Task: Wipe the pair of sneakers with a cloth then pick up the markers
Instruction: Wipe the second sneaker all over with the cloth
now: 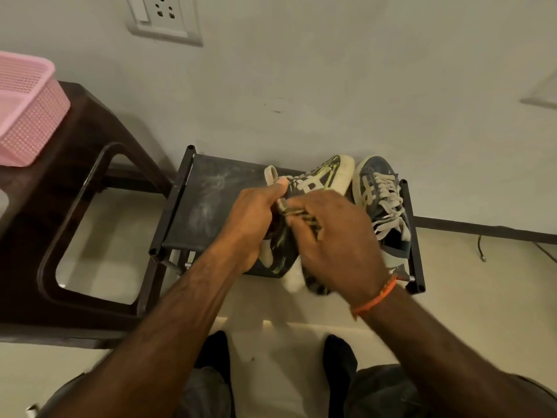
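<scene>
Two blue-grey sneakers with white stripes and laces are at a low black shoe rack (193,206). My left hand (250,224) grips one sneaker (319,179), lifted and tilted on its side with its white sole turned right. My right hand (337,239) presses a striped, bunched cloth (298,214) against that sneaker's side; part of the cloth hangs blurred below my hand. The other sneaker (379,200) stands upright on the rack's right end, toe toward the wall. No markers are in view.
A dark brown plastic stool (90,182) stands left of the rack, with a pink mesh basket (27,110) on top. The white wall with a socket plate (164,18) is right behind. My feet in dark socks rest on the pale floor below.
</scene>
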